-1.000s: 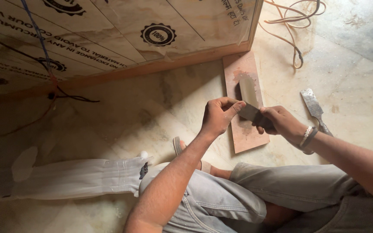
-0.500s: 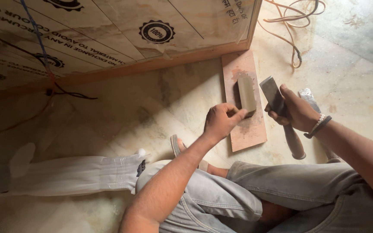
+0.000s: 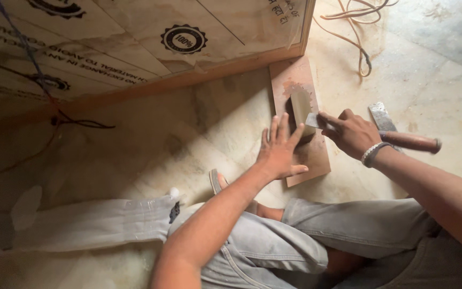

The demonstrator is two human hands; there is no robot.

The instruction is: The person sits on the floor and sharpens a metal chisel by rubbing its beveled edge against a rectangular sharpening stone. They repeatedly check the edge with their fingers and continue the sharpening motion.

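A grey sharpening stone (image 3: 300, 109) lies on a reddish wooden board (image 3: 310, 155) on the marble floor (image 3: 445, 69), just near of a plywood panel (image 3: 135, 43). The right hand (image 3: 351, 132) grips a wooden-handled chisel (image 3: 410, 142), its blade tip touching the stone's right side. The left hand (image 3: 279, 150) lies flat with fingers spread, holding nothing, pressing the board's left edge beside the stone; a second metal blade (image 3: 382, 116) lies right of the board.
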